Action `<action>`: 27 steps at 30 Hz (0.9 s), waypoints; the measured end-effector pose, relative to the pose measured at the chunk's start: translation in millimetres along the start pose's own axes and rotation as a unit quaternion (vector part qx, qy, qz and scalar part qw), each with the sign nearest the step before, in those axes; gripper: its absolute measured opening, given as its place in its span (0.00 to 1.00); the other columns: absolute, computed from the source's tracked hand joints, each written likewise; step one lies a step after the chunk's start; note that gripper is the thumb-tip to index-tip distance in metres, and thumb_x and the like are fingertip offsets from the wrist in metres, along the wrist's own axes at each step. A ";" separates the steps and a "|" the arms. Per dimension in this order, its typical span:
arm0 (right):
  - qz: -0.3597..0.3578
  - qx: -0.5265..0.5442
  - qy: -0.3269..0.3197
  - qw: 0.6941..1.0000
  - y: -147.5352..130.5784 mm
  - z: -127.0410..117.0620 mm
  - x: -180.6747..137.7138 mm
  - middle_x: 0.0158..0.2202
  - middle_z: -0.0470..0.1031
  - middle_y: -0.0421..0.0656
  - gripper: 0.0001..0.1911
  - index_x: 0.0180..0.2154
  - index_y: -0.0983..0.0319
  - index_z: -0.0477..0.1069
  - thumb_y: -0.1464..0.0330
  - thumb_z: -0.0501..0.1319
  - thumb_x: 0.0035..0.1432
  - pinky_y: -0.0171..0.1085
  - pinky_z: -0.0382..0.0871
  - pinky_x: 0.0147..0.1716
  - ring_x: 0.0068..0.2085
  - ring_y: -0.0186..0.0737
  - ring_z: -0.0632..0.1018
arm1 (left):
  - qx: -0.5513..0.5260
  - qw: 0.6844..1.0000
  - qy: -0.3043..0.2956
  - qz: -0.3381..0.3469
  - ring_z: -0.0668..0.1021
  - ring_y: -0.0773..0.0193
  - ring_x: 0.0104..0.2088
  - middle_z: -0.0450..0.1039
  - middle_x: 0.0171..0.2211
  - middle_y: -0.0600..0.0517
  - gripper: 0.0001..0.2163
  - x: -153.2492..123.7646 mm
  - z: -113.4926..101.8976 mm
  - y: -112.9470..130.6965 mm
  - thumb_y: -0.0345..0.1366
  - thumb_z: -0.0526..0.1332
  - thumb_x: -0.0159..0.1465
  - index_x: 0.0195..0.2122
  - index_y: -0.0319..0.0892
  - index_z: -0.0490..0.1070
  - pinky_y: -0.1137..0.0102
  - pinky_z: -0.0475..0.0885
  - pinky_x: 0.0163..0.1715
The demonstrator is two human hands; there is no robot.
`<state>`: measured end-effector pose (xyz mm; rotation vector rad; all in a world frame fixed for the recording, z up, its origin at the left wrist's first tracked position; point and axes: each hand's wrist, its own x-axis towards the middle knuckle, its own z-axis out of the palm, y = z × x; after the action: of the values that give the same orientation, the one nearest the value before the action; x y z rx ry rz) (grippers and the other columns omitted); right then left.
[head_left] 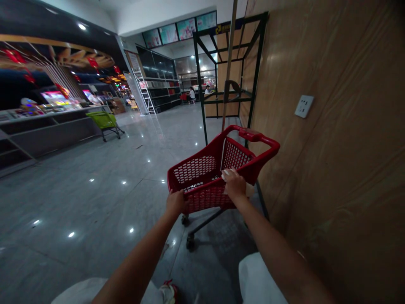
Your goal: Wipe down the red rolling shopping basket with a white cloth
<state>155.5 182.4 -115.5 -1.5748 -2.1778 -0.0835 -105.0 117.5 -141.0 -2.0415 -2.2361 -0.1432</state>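
A red plastic shopping cart (202,169) with perforated basket walls stands side-on in front of me, its handle up at the right. My left hand (176,202) is closed around the basket's rim at its low left corner. My right hand (234,185) is at the near side rim, closed on a pale, crumpled cloth. White cloth shows at its fingertips, and a beige piece hangs out beside the wrist. Whether it is cloth or paper is hard to tell. The part of the rim under my right hand is hidden.
A wooden wall panel (316,177) with a socket (304,106) rises close on the right. Behind the cart stand a dark metal frame (200,84) and a long pole (230,50). A green cart (103,120) is by the counter (57,133) at the left. People sit far back.
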 end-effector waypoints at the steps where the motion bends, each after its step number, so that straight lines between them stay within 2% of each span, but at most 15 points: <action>1: -0.014 0.010 -0.012 1.000 -10.1 4.5 -1.5 0.59 0.67 0.47 0.22 0.57 0.59 0.66 0.74 0.47 0.65 0.44 0.65 0.53 0.63 0.48 0.59 | -0.009 1.000 0.024 0.016 0.76 0.56 0.40 0.75 0.36 0.47 0.12 -1.3 4.2 4.9 0.41 0.59 0.58 0.40 0.41 0.70 0.61 0.66 0.49; 5: -0.126 0.049 -0.051 0.989 -69.1 30.3 -18.6 0.59 0.67 0.47 0.24 0.59 0.58 0.64 0.75 0.48 0.64 0.44 0.66 0.53 0.64 0.47 0.59 | -0.042 0.986 0.150 0.051 0.70 0.52 0.50 0.68 0.51 0.40 0.22 -17.1 30.6 22.3 0.35 0.59 0.57 0.54 0.39 0.62 0.58 0.64 0.52; 7: -0.173 0.064 -0.049 0.982 -92.7 40.6 -28.6 0.61 0.64 0.47 0.24 0.60 0.58 0.62 0.75 0.48 0.65 0.44 0.68 0.51 0.64 0.48 0.58 | -0.042 0.983 0.169 0.059 0.68 0.51 0.54 0.66 0.53 0.39 0.24 -23.9 42.0 27.6 0.34 0.58 0.58 0.56 0.40 0.60 0.57 0.61 0.54; 9: -0.202 0.072 -0.048 0.976 -102.3 44.6 -34.9 0.62 0.63 0.47 0.23 0.61 0.59 0.61 0.74 0.47 0.65 0.44 0.69 0.49 0.64 0.48 0.58 | -0.041 0.982 0.174 0.060 0.67 0.51 0.54 0.66 0.53 0.40 0.23 -27.0 48.7 29.7 0.32 0.56 0.59 0.57 0.39 0.60 0.57 0.60 0.55; 11: -0.210 0.065 -0.052 0.974 -95.0 41.5 -34.8 0.62 0.63 0.47 0.23 0.60 0.58 0.62 0.74 0.47 0.65 0.44 0.69 0.49 0.64 0.47 0.59 | -0.043 0.982 0.175 0.058 0.68 0.52 0.52 0.66 0.51 0.40 0.21 -27.4 51.5 29.0 0.32 0.54 0.61 0.56 0.39 0.60 0.58 0.61 0.54; 13: -0.185 0.048 -0.055 0.980 -72.4 32.9 -28.4 0.61 0.64 0.45 0.23 0.59 0.56 0.63 0.74 0.48 0.65 0.44 0.69 0.50 0.63 0.47 0.60 | -0.044 0.982 0.173 0.053 0.69 0.53 0.49 0.67 0.49 0.41 0.20 -26.8 52.6 27.0 0.33 0.54 0.61 0.55 0.38 0.62 0.60 0.62 0.52; 18: -0.007 -0.001 -0.008 1.000 2.2 8.7 -6.7 0.62 0.64 0.44 0.24 0.59 0.56 0.64 0.74 0.47 0.64 0.46 0.68 0.52 0.63 0.49 0.59 | -0.036 0.982 0.185 0.014 0.68 0.51 0.46 0.67 0.46 0.41 0.20 -26.7 55.5 27.8 0.31 0.55 0.59 0.54 0.38 0.62 0.57 0.62 0.51; 21: 0.027 0.004 0.012 1.000 8.8 8.1 -5.7 0.62 0.63 0.45 0.26 0.60 0.58 0.63 0.76 0.47 0.63 0.47 0.66 0.55 0.64 0.49 0.57 | -0.033 0.982 0.186 0.013 0.67 0.51 0.46 0.66 0.47 0.41 0.20 -27.3 55.9 32.5 0.30 0.54 0.59 0.54 0.37 0.62 0.56 0.62 0.51; 23: -0.020 0.019 -0.010 1.000 -12.2 16.5 -12.9 0.62 0.63 0.46 0.28 0.61 0.59 0.62 0.78 0.47 0.61 0.47 0.65 0.55 0.65 0.50 0.56 | -0.029 0.982 0.187 0.015 0.67 0.51 0.47 0.66 0.47 0.40 0.20 -27.5 55.3 34.7 0.30 0.54 0.60 0.54 0.36 0.62 0.57 0.62 0.52; 27: -0.205 0.066 -0.065 0.974 -75.2 39.8 -35.8 0.65 0.59 0.46 0.29 0.63 0.59 0.57 0.77 0.49 0.61 0.45 0.68 0.52 0.66 0.50 0.53 | -0.013 0.980 0.195 0.024 0.67 0.51 0.47 0.66 0.46 0.40 0.18 -26.8 54.1 32.1 0.32 0.53 0.62 0.53 0.35 0.63 0.57 0.62 0.52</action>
<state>82.9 136.7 -149.5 -1.0663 -2.5255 0.0387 -71.7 101.8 -198.6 -1.8797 -1.9526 -0.5221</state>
